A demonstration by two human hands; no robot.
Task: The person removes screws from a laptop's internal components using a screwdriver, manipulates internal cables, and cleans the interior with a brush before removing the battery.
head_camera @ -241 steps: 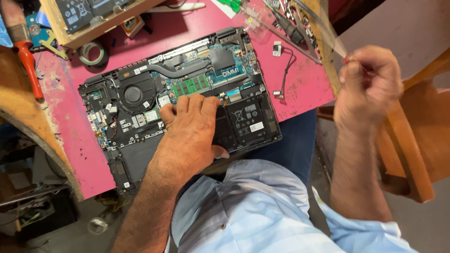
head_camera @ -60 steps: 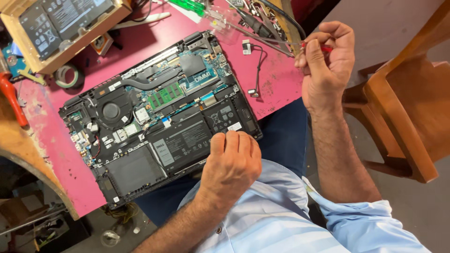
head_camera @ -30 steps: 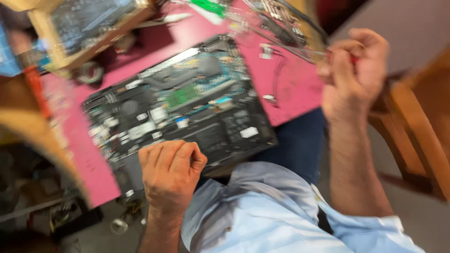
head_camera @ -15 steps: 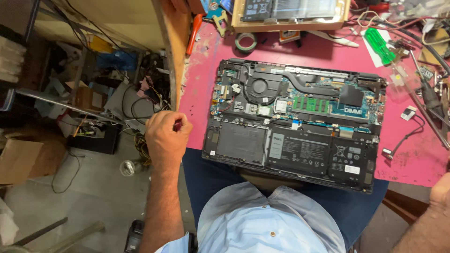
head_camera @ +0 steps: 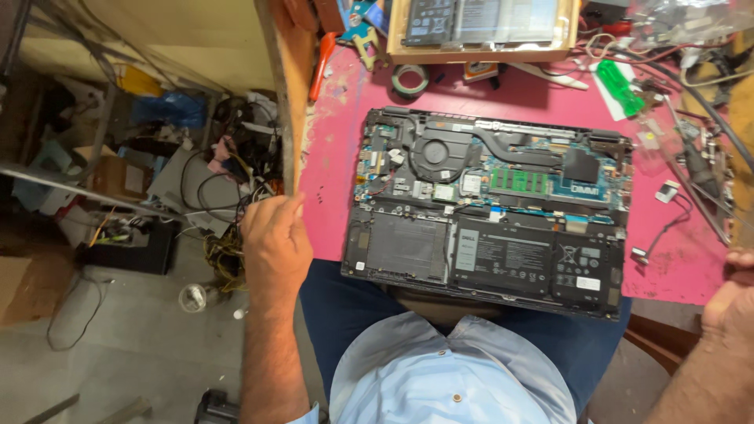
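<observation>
So the right hand [head_camera: 734,302] is mostly cut off by the frame edge at lower right, only the back of it and some wrist shows, so I can't tell whether it's open or gripping anything. The left hand [head_camera: 275,239] is out past the left edge of the pink table [head_camera: 334,188], loosely curled, fingers bent in, thumb up. It looks empty, but the palm faces away, so anything tiny in there would be hidden.

The opened laptop [head_camera: 487,208] sits bottom-up, with the cover off, on the pink table right in front of the person, its near edge hanging over the lap. Inside, there's a round black fan [head_camera: 440,153] upper left, a green memory stick [head_camera: 518,180] in the middle, and a flat black battery [head_camera: 503,263] along the near half with a white label strip and small white stickers. The print is too small to matter.

Behind the laptop there's a shallow wooden tray [head_camera: 483,51] holding another dark flat pack, cut off at the top. A roll of tape [head_camera: 410,78] sits just left of it, plus an orange-handled tool [head_camera: 320,63] on the table's edge. A green board [head_camera: 618,86] and a tangle of cables [head_camera: 691,71] crowd the far right; it's hard to pick parts apart there. A small loose connector with a wire [head_camera: 667,192] lies right of the laptop.

The floor on the left is a mess of wires [head_camera: 224,177] and cardboard boxes [head_camera: 23,290].
</observation>
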